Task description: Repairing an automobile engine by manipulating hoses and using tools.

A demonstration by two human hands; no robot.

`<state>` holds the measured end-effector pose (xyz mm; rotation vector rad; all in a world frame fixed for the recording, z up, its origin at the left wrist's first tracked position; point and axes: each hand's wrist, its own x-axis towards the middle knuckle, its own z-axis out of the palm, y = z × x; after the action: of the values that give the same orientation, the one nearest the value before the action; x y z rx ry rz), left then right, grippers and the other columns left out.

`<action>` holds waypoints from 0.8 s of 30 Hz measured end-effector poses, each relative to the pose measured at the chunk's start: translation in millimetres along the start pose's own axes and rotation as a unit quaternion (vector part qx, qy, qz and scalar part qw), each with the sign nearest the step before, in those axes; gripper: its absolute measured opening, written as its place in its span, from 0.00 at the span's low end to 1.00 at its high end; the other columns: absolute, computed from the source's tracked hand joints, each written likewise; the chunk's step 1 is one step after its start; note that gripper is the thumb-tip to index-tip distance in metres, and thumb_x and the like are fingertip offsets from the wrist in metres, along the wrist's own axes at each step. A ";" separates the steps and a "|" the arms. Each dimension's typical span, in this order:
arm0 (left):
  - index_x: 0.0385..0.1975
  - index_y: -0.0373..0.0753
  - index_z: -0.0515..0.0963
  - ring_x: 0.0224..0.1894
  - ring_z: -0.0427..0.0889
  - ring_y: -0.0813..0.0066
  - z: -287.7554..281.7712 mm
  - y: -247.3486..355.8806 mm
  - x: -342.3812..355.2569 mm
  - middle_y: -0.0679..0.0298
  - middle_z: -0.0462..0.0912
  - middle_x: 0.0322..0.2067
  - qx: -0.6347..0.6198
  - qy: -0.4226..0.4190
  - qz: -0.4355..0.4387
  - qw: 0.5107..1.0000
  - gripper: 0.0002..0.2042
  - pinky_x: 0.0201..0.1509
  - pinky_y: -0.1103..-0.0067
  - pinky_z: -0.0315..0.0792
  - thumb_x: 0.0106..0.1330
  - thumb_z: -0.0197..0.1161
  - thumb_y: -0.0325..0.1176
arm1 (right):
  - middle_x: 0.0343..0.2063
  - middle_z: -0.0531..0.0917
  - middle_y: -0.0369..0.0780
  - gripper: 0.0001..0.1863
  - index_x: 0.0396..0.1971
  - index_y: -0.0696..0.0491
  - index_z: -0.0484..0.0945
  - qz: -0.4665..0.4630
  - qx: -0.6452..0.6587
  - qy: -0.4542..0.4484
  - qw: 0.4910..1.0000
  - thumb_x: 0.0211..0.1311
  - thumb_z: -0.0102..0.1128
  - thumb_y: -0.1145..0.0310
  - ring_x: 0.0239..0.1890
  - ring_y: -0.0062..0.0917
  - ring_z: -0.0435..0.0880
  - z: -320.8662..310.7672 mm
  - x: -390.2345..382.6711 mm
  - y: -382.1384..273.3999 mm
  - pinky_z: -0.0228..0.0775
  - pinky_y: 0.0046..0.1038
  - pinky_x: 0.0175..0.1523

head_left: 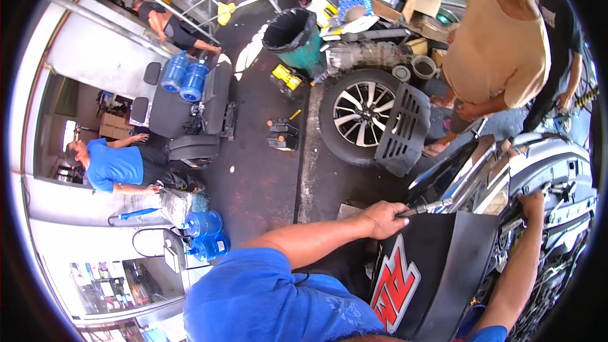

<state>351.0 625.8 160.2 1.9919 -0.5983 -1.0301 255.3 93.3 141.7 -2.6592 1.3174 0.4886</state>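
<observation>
Person in blue shirt [117, 166]: far to the left of the left hand, beside white wall units.
Grey vehicle seats [171, 116]: off the vehicle, up and left of the left hand; two blue water bottles [194, 80] lie against them.
Second pair of bottles [204, 223]: blue, left of the left hand, beyond the wearer's forearm.
Green bin [303, 55]: dark liner, well above and left of the left hand.
Wheel [330, 116]: dark tyre, pale multi-spoke rim, lying on its side above the left hand.
Slotted panel [405, 128]: black, leaning over the wheel's right edge, above the left hand.
Left hand [384, 219]: closed around the near end of a metal tool.
Metal tool [436, 206]: silver, bar-shaped, extending rightward from the left hand above the cover's upper edge.
Black cover [465, 272]: red-and-white graphic, draped below and right of the left hand, between the wearer's two arms.
Person in tan shirt [497, 50]: standing above the right hand, across the vehicle.
Right hand [532, 205]: down among the parts; fingers partly hidden, grip cannot be told.
Vehicle [550, 153]: opened bodywork and exposed parts around the right hand.
</observation>
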 end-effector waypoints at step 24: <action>0.53 0.36 0.78 0.43 0.86 0.54 -2.3 -7.8 -50.9 0.49 0.86 0.40 -0.022 0.005 -0.010 1.000 0.19 0.49 0.68 0.77 0.67 0.61 0.41 | 0.34 0.87 0.48 0.25 0.34 0.48 0.88 -0.107 -0.151 0.038 0.982 0.75 0.43 0.50 0.40 0.46 0.86 42.2 91.3 62.6 0.74 0.45 0.50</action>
<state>324.9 666.7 177.6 1.9669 -0.5460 -1.0377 247.7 -2.3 72.2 -3.0502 1.0269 0.6046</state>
